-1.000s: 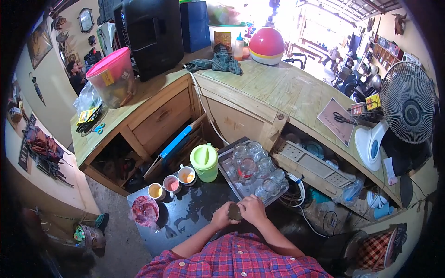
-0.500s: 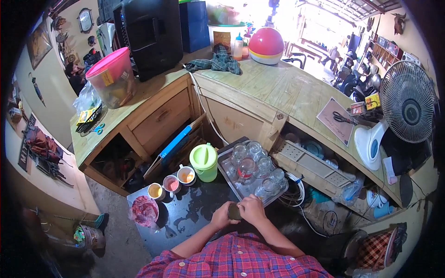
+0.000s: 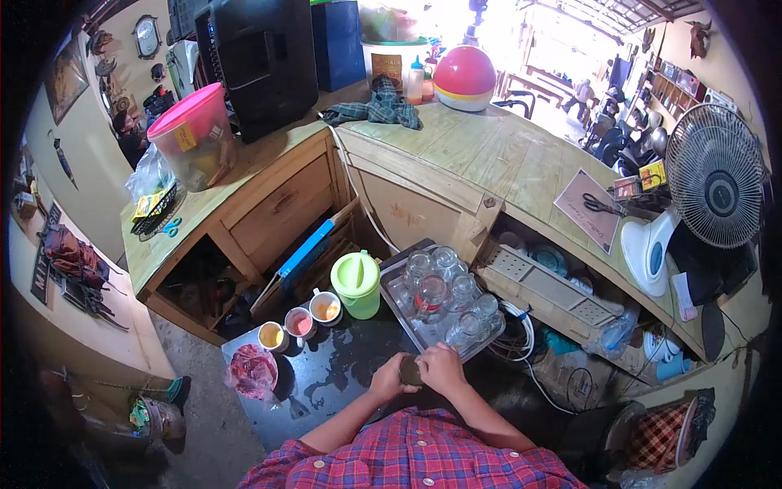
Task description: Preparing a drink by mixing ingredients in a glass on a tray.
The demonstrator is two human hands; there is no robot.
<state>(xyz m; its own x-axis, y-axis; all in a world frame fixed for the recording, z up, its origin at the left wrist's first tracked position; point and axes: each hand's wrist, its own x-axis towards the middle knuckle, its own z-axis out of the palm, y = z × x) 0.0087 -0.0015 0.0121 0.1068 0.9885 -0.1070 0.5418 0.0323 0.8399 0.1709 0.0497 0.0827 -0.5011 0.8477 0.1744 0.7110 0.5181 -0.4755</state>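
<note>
Your left hand point(image 3: 388, 379): the fingers are curled, nearly closed, and they have hold of the left side of a round brown object point(image 3: 410, 372); you hide some fingertips from the view
Your right hand point(image 3: 441, 369): it is bent over the right side of the same object, the fingers partly closed on it; how far they go around, I cannot tell
Round brown object: it is between your two hands, close in front of your plaid shirt point(image 3: 407, 452), near the lower corner of the tray; its exact kind I cannot tell
Metal tray point(image 3: 397, 291): it lies beyond your right hand, and carries a group of clear glass mugs point(image 3: 432, 293)
Lime-green pitcher point(image 3: 356, 285): it stands upright with its lid on, just to the left of the tray
White cups: three stand in a slanting row left of the pitcher, one with yellow content point(image 3: 273, 336), one with pink point(image 3: 300, 324), one with orange-yellow point(image 3: 327, 309)
Pink plastic bag point(image 3: 252, 372): it lies at the left end of the dark table point(image 3: 342, 367), near the yellow cup
Dark table: its surface has wet patches, between the bag and your hands
Wooden counter point(image 3: 489, 155): it bends around behind the table, and a white fan point(image 3: 717, 183) stands at its right end
</note>
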